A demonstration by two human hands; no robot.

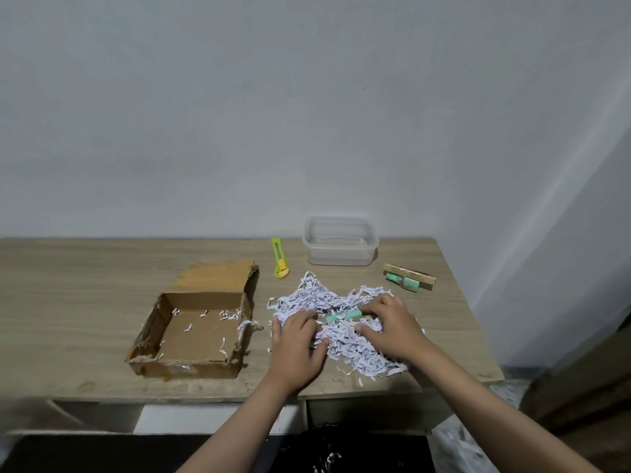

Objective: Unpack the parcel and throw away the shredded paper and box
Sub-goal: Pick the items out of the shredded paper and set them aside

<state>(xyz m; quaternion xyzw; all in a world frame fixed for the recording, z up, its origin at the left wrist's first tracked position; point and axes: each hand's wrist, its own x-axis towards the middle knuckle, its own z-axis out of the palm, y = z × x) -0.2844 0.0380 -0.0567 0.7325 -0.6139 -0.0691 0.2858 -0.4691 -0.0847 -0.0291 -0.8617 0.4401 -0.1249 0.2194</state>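
The left hand (296, 339) lies palm down with fingers spread on the near-left part of the shredded paper (345, 331), clamped on nothing; the right hand (389, 324) rests on the pile's right side, fingers loosely curled into the shreds, and whether it grips anything cannot be told. Between the two hands a green tube (343, 316) lies half buried in the paper, just beside the right fingertips. The pile spreads over the right half of the wooden table (85, 285) and reaches close to its front edge. Left of it, with a narrow bare strip between, stands the cardboard box (191, 332), open, its torn flap folded back, a few paper scraps left on its floor. Behind the pile lie a green and yellow box cutter (280, 258) and a clear plastic container (340, 245) near the wall. Toward the table's right edge sit a gold packet (409, 274) and a second green tube (403, 282), touching. The table's left half is bare wood.
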